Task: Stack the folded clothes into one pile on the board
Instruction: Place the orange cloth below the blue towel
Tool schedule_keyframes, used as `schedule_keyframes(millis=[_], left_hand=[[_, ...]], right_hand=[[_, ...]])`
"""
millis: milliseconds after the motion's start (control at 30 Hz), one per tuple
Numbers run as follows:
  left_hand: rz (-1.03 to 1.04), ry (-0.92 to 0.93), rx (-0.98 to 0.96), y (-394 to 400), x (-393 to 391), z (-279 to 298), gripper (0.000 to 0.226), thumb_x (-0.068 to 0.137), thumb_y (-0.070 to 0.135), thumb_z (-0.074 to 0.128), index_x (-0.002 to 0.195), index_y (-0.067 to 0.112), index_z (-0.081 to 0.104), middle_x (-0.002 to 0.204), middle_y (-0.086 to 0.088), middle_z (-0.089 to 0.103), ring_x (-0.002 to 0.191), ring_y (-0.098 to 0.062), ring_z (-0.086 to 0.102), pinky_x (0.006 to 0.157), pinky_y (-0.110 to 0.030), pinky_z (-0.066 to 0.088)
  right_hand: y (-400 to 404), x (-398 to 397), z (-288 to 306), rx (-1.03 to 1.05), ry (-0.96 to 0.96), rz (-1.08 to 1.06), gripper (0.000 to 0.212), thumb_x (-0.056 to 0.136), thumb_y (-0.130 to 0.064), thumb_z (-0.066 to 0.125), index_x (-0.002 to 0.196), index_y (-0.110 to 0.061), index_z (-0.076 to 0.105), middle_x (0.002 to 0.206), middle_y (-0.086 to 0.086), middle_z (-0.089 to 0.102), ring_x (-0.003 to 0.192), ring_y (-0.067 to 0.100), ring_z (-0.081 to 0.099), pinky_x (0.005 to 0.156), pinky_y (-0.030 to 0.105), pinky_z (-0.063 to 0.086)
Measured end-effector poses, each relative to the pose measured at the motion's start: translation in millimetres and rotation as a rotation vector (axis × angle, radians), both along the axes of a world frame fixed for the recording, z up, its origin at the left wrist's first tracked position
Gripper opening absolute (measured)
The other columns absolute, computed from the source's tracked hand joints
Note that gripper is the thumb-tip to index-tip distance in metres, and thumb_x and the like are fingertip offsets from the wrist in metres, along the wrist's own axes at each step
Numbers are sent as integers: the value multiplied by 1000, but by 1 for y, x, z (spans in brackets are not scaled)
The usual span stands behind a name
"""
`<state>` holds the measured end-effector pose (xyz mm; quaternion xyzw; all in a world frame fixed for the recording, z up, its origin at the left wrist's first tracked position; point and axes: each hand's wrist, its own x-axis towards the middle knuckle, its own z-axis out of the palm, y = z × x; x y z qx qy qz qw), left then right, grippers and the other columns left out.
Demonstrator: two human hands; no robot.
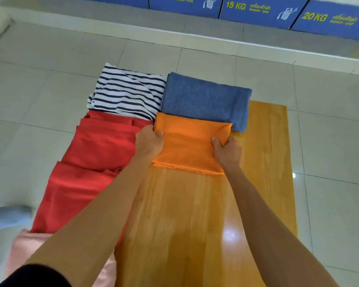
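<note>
At the left edge of the wooden board, a red cloth lies spread out, part of it hanging over the board's left side. Far of it sits the folded striped garment. Your left hand grips the left edge of the folded orange garment, thumb on top, fingers tucked beneath. The orange garment rests on the board, its far edge overlapping the folded blue garment, which lies just right of the striped one. Your right hand pinches the orange garment's right edge, thumb on top. A pink cloth lies at near left.
</note>
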<state>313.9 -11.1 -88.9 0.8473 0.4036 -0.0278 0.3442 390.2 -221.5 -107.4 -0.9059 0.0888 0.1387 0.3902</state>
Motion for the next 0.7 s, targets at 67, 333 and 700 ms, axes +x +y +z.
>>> schedule_keyframes(millis=[67,333,700], left_hand=[[-37,-51,-51,2,-14,9,38,95,29,56,124,6,59,115,-13,68,112,-31,61,87,-29,43],[-64,-175,-89,6,-92,39,39,93,17,56,130,5,60,129,-11,65,116,-21,63,96,-21,40],[-156,-300,-164,26,-223,86,25,91,14,58,112,9,71,115,-7,72,108,-22,67,100,-33,48]], right_hand=[[0,-4,5,-17,26,-21,41,91,-39,63,111,-3,61,108,16,69,103,36,64,80,39,49],[-20,-100,31,-295,-52,23,43,94,-29,54,130,-5,49,130,19,53,124,39,46,90,50,46],[42,-247,74,-24,-131,155,32,90,-22,63,119,-8,60,117,11,65,114,29,57,92,33,41]])
